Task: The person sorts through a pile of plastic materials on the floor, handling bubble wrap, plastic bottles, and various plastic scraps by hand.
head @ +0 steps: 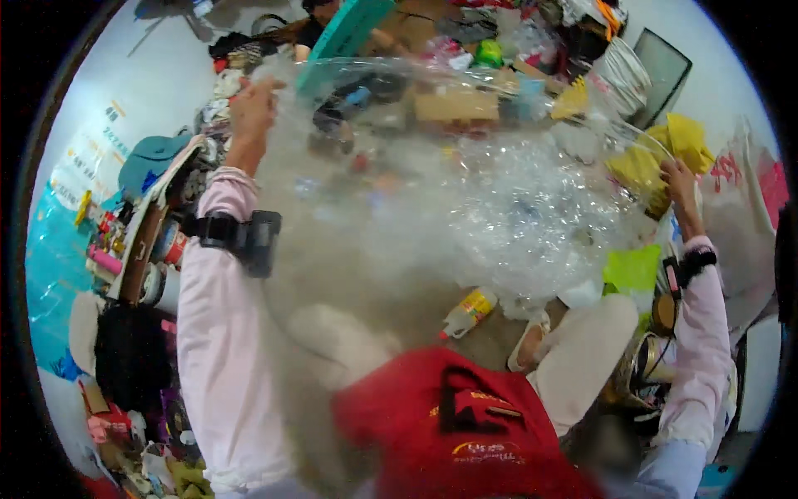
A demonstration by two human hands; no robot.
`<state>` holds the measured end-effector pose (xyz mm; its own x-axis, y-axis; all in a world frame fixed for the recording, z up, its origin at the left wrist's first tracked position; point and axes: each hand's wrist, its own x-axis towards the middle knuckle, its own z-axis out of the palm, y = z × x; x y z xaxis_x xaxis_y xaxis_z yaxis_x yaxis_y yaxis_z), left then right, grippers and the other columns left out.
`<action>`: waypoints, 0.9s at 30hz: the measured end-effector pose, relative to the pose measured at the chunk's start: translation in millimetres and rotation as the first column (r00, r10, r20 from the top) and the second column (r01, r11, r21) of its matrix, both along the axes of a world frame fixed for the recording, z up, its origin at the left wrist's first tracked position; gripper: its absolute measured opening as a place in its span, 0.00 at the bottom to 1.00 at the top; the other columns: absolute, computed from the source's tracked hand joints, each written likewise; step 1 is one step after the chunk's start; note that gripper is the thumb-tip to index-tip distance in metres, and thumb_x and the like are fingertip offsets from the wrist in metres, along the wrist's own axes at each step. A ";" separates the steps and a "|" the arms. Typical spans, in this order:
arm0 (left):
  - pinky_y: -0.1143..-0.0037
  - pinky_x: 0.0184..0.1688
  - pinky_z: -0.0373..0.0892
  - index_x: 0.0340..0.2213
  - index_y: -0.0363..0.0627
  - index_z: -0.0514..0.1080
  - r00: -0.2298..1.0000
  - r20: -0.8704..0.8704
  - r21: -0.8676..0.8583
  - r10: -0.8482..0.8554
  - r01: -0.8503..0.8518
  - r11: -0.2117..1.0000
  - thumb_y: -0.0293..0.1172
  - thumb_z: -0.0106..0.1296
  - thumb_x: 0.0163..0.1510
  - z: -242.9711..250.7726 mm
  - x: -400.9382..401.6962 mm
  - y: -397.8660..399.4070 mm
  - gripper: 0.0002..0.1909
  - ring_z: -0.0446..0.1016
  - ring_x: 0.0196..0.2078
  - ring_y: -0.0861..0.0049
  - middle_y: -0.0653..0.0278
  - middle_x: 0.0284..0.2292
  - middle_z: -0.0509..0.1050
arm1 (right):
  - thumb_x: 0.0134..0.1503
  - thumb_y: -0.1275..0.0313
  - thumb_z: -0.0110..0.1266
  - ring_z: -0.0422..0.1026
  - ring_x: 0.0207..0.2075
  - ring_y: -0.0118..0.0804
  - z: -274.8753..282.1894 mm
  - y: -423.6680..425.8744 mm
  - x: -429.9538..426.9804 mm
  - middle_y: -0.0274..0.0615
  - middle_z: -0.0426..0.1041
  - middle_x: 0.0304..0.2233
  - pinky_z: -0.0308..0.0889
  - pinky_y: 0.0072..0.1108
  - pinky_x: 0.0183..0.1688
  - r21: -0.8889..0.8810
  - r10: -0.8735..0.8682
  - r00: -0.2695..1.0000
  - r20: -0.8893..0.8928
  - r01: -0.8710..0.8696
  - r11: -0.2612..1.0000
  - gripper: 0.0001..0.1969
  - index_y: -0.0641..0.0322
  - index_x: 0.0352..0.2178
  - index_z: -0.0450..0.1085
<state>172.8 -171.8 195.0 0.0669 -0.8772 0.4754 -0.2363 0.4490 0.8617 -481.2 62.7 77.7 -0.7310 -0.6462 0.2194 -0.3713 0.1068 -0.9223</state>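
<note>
A large sheet or bag of clear plastic film [386, 243] is stretched wide between my two raised hands. Its upper edge is pinched at the left in my left hand [252, 118]. At the right, my right hand [681, 187] grips the same edge beside some yellow plastic [689, 143]. Through the hazy film, shapes on the floor look blurred. A crumpled, shiny heap of clear plastic [530, 212] shows at the right of the middle; whether it belongs to the stretched film, I cannot tell. Near my knees lies a plastic bottle [471, 312] with a yellow label and red cap.
Across from me, a person [312, 31] is partly hidden behind a teal board [346, 37]. A cardboard box [458, 105] stands beyond the film. Bags and mixed goods crowd the far side. A shelf with jars [165, 249] is at left, a big translucent bag [735, 231] at right.
</note>
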 end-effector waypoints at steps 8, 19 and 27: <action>0.83 0.15 0.53 0.21 0.46 0.69 0.994 0.017 0.206 0.109 -0.110 0.972 0.40 0.50 0.45 -57.2 44.9 -46.4 0.11 0.60 0.16 0.87 0.71 0.16 0.66 | 0.51 0.62 0.45 0.65 0.24 0.23 -22.3 -41.8 44.6 0.33 0.68 0.27 0.57 0.13 0.23 0.060 0.021 0.999 0.043 -0.024 0.998 0.14 0.63 0.32 0.68; 0.71 0.46 0.61 0.49 0.42 0.57 0.812 0.522 -0.235 0.262 -0.158 0.959 0.39 0.56 0.42 -165.3 30.9 -12.5 0.33 0.62 0.47 0.66 0.57 0.47 0.61 | 0.55 0.65 0.42 0.69 0.38 0.30 2.4 -97.6 167.2 0.37 0.69 0.36 0.64 0.18 0.39 -0.322 0.642 0.765 -0.047 -0.620 0.715 0.15 0.63 0.42 0.62; 0.70 0.50 0.56 0.48 0.41 0.58 0.866 0.475 -0.372 -0.158 0.359 0.856 0.34 0.62 0.34 -163.4 -165.3 104.8 0.38 0.61 0.48 0.62 0.55 0.45 0.64 | 0.45 0.68 0.51 0.72 0.26 0.28 -3.4 -112.3 312.5 0.39 0.73 0.27 0.67 0.20 0.28 -0.209 0.757 0.637 -0.144 -0.767 0.606 0.12 0.62 0.32 0.69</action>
<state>7.6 -67.0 31.5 -0.4227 -0.5273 0.7371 -0.3428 0.8459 0.4086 -168.7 -49.7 74.3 0.0146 -0.8916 0.4527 -0.2532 -0.4413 -0.8609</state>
